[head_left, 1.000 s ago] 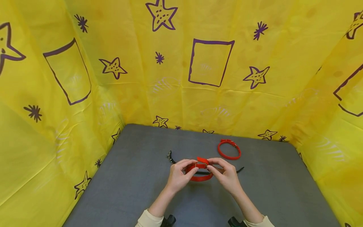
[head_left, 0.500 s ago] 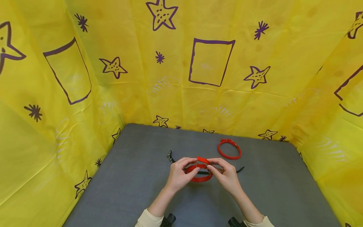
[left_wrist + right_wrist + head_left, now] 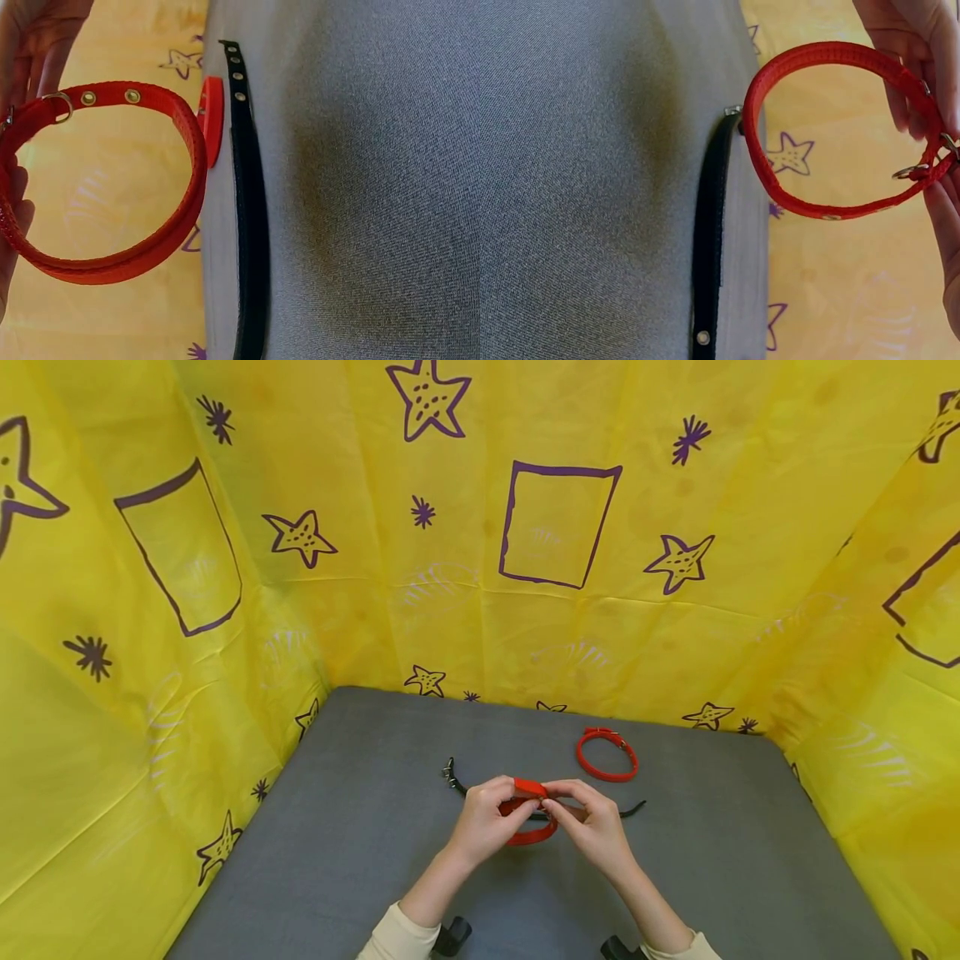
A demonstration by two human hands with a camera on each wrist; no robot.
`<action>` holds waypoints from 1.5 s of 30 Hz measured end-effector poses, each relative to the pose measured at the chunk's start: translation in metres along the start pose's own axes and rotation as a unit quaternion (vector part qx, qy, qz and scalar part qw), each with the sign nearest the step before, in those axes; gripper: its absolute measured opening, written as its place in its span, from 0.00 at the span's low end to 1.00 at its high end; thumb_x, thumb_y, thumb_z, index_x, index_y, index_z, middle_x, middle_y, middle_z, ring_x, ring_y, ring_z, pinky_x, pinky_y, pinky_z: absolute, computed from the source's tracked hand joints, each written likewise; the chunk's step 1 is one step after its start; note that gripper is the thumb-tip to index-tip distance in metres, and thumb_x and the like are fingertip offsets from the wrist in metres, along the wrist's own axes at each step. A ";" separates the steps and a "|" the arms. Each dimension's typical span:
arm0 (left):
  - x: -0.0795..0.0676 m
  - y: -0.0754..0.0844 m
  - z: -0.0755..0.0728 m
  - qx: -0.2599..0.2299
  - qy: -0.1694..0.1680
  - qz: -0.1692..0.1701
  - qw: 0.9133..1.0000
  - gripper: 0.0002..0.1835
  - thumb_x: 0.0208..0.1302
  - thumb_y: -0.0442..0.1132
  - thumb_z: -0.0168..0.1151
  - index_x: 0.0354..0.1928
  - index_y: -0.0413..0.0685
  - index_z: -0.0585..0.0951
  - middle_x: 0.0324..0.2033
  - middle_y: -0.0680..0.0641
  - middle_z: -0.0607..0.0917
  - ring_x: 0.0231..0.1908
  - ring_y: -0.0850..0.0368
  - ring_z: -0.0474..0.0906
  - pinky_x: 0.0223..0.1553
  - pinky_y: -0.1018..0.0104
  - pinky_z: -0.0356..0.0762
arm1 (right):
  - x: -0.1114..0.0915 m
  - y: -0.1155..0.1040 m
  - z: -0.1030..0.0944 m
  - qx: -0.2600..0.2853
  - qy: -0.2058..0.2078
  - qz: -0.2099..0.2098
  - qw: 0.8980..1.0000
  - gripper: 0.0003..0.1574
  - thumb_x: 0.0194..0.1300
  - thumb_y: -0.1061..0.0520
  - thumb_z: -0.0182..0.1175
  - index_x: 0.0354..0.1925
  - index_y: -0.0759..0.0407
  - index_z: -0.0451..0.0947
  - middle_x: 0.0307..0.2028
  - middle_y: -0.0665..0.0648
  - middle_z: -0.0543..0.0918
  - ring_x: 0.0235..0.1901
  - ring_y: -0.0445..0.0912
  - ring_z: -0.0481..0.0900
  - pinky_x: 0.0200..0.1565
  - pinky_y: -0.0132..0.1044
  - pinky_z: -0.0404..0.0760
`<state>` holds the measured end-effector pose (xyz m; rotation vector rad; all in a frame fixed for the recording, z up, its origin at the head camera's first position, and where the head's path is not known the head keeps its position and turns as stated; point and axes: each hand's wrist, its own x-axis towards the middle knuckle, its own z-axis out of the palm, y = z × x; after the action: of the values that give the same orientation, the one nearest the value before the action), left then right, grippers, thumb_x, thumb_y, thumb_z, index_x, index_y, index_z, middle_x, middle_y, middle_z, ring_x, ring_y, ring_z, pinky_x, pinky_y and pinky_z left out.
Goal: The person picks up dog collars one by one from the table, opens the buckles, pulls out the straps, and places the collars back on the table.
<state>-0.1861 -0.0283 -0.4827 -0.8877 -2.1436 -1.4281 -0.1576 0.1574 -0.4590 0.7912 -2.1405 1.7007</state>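
Note:
Both hands hold a red collar [image 3: 532, 837], bent into a ring above the table. My left hand [image 3: 482, 823] pinches it on the left, around the red strap end [image 3: 530, 787] on top. From the right, my right hand [image 3: 597, 828] pinches it near the buckle, the fingertips of the two hands almost meeting. The right wrist view shows the metal buckle [image 3: 950, 142] and a D-ring [image 3: 911, 172] by the fingers. Brass eyelets [image 3: 133, 96] line the band in the left wrist view. Fingers partly hide how the strap passes through the buckle.
Behind the hands a black collar [image 3: 251, 225] lies unfastened and stretched out on the grey table [image 3: 360, 827]. Farther back on the right is a second red collar [image 3: 606, 777], closed in a ring. Yellow patterned cloth [image 3: 480, 635] surrounds the table's back and sides.
The left hand has shifted slightly right, bringing the fingertips closer together. The strap end has moved a little left and down, and the collar's ring has tilted slightly.

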 end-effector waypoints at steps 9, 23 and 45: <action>-0.001 -0.003 0.001 0.044 -0.012 0.007 0.999 0.04 0.53 0.33 0.74 0.32 0.44 0.87 0.27 0.51 0.84 0.25 0.64 0.76 0.28 0.80 0.75 | -0.005 0.026 0.003 -0.033 0.002 -0.042 0.999 0.20 0.55 0.76 0.65 0.47 0.65 0.81 0.42 0.60 0.84 0.43 0.48 0.83 0.37 0.41 0.85; -0.003 -0.001 0.002 0.068 -0.024 -0.009 0.997 0.04 0.51 0.32 0.73 0.30 0.45 0.87 0.28 0.52 0.85 0.25 0.65 0.77 0.27 0.80 0.75 | -0.007 0.033 0.003 -0.055 -0.006 -0.054 0.997 0.17 0.59 0.69 0.67 0.47 0.59 0.82 0.43 0.53 0.84 0.43 0.45 0.83 0.36 0.41 0.85; -0.010 -0.011 0.010 0.013 0.041 0.026 0.999 0.05 0.52 0.30 0.69 0.30 0.46 0.85 0.26 0.53 0.83 0.22 0.62 0.75 0.25 0.79 0.75 | -0.008 0.030 0.005 -0.033 0.003 -0.021 0.999 0.18 0.59 0.72 0.65 0.47 0.60 0.82 0.43 0.55 0.83 0.44 0.45 0.83 0.39 0.38 0.85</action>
<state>-0.1867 -0.0250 -0.5007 -0.8544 -2.0603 -1.3845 -0.1680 0.1588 -0.4884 0.8059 -2.1481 1.6003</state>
